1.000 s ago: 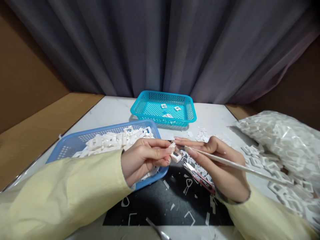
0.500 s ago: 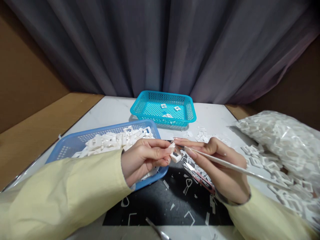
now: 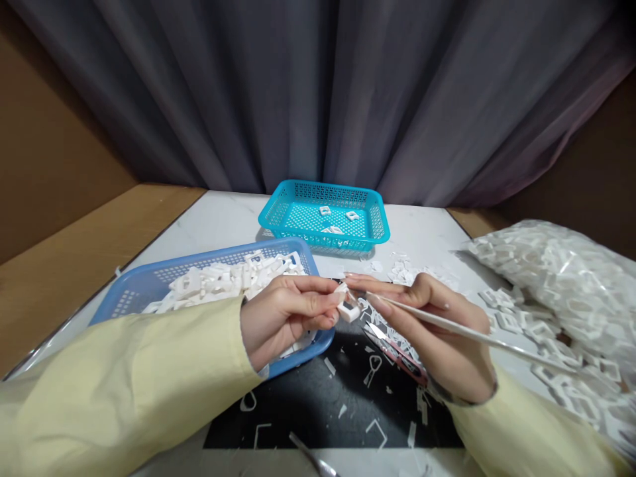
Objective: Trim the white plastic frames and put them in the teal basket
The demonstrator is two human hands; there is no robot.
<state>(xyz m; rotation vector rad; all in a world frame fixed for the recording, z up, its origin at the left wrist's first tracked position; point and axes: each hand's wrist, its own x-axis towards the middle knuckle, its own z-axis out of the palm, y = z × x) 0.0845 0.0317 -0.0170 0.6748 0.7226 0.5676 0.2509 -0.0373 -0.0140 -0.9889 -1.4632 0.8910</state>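
Observation:
Between thumb and fingers, my left hand (image 3: 293, 311) pinches a small white frame-shaped piece (image 3: 350, 310) above the black mat (image 3: 308, 404). My right hand (image 3: 432, 324) grips a long thin pale-handled tool (image 3: 462, 328) like a pen, its tip close to the white piece. Whether the tip touches the piece is too small to tell. A pair of small scissors with pink handles (image 3: 405, 361) lies on the mat below my right hand. Thin white scraps (image 3: 373, 368) are scattered over the mat.
A blue basket (image 3: 163, 265) full of white pieces stands at the left, partly behind my left hand. Farther back is a turquoise basket (image 3: 278, 222) with several pieces. At the right, a clear bag (image 3: 561, 265) bulges beside loose white frames (image 3: 551, 331). A metal tool (image 3: 315, 457) lies in front.

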